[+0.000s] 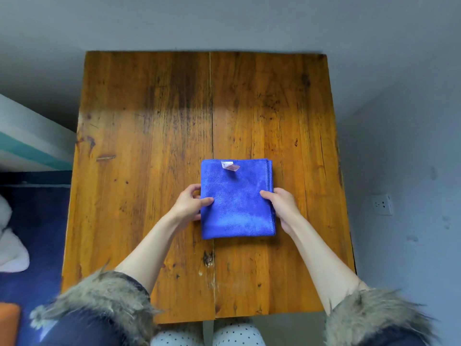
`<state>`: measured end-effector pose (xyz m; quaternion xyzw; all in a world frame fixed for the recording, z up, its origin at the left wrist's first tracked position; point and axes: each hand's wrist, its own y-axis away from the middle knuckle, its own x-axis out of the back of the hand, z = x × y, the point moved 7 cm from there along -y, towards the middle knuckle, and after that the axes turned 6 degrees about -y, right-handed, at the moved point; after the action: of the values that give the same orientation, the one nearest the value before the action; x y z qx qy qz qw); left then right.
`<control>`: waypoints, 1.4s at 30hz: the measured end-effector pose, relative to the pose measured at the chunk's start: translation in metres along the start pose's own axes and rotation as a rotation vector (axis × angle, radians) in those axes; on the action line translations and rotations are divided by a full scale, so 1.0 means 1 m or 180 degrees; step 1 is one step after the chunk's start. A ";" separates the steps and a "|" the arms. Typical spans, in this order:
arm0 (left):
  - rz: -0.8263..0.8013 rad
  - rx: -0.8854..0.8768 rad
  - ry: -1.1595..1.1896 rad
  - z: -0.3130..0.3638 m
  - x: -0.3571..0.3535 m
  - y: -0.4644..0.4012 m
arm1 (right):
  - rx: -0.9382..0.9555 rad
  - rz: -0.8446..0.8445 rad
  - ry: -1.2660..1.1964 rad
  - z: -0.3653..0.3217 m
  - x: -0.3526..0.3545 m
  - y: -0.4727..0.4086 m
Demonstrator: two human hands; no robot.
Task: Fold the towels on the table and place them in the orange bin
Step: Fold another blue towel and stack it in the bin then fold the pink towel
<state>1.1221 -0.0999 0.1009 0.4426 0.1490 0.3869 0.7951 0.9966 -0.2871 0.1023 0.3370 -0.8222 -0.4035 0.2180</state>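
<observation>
A blue towel [237, 203] lies folded into a neat square near the middle of the wooden table [149, 146], with a small white tag at its far edge. My left hand [189, 204] grips the towel's left edge, thumb on top and fingers underneath. My right hand [282, 204] grips the right edge the same way. A corner of the orange bin [8, 320] shows at the bottom left, on the floor beside the table.
A white cloth [10, 245] lies on the blue floor at the left. A grey wall with a socket [383, 204] runs close along the table's right side. Fur-trimmed sleeves cover my forearms near the table's front edge.
</observation>
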 end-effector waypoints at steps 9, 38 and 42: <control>0.0050 0.0065 0.0415 -0.038 0.016 0.063 | -0.0028 -0.0845 0.0752 -0.003 -0.013 0.038; 0.2230 -0.0251 0.2522 -0.370 0.326 0.399 | 0.0848 -0.2909 0.3127 0.167 -0.453 0.355; 0.2551 -0.0146 0.2877 -0.409 0.362 0.422 | 0.0930 -0.3181 0.3332 0.195 -0.519 0.388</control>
<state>0.9187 0.5413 0.2547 0.2388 0.2854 0.8092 0.4547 1.0787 0.3658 0.2586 0.8454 -0.4044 -0.1275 0.3249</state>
